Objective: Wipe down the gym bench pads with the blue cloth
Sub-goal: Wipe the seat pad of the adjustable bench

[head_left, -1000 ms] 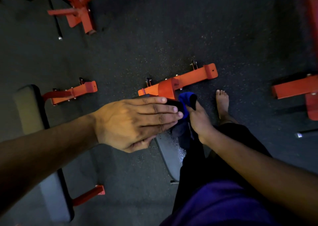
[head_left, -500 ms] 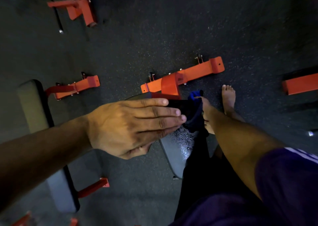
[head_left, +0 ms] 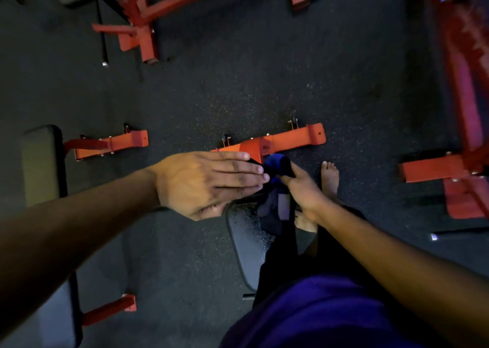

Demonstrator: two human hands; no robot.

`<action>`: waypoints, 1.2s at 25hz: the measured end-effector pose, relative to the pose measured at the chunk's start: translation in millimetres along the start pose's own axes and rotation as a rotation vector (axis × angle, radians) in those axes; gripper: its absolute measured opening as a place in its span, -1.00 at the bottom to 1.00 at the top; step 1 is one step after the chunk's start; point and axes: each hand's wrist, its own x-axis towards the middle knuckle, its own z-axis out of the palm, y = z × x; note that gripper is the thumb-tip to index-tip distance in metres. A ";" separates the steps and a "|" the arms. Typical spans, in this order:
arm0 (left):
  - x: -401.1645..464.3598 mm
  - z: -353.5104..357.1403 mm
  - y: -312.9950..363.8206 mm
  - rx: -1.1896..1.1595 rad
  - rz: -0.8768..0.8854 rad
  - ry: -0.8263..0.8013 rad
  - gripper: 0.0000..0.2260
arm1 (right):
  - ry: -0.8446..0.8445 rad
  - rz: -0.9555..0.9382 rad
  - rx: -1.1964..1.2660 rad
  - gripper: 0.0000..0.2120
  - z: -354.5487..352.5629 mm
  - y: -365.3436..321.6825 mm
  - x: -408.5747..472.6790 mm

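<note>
Where right hand (head_left: 301, 189) bunches it: blue cloth (head_left: 275, 170), soft, limp, light; grasp wadded middle. Left hand (head_left: 209, 181) fingers straight, flat. Bench pad (head_left: 246, 239) wet, likely slippery.

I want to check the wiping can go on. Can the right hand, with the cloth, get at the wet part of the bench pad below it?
Probably yes. The right hand grips the blue cloth, which hangs down over the bench pad. The left hand lies flat farther up, so nothing blocks the wet part.

Dark speckled floor (head_left: 264, 88) carries 2 benches (head_left: 246, 244) (head_left: 42, 162).
</note>
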 end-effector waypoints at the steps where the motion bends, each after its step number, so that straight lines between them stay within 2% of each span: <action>1: 2.9 -13.6 0.7 -0.056 0.039 0.075 -0.49 | -0.062 -0.046 -0.042 -0.55 -8.4 -10.2 -12.9; 5: 6.4 -20.8 8.8 -0.125 -0.030 0.125 -0.52 | -0.263 -0.090 -0.124 -0.64 -35.6 -49.3 -58.1; 9: -1.2 -22.7 23.0 -0.024 -0.235 0.175 -0.51 | -0.219 -0.131 -0.117 -0.70 -36.2 -81.5 -103.3; 11: -5.0 -16.6 38.6 -0.035 -0.474 0.277 -0.48 | -0.168 -0.149 -0.163 -0.71 -40.8 -83.3 -121.9; 14: -1.9 -5.2 66.7 -0.143 -0.923 0.418 -0.35 | -0.138 -0.134 -0.231 -0.71 -57.8 -78.9 -145.3; 18: 17.7 -11.0 89.9 -0.258 -1.204 0.436 -0.28 | -0.113 -0.127 -0.255 -0.71 -74.8 -87.0 -177.0; 26: 49.3 -15.4 116.5 -0.335 -1.494 0.587 -0.30 | -0.025 -0.281 -0.212 -0.72 -109.9 -126.3 -192.0; 30: 59.6 -16.9 117.4 -0.360 -1.569 0.632 -0.32 | 0.141 -0.309 -0.109 -0.75 -153.2 -126.5 -204.9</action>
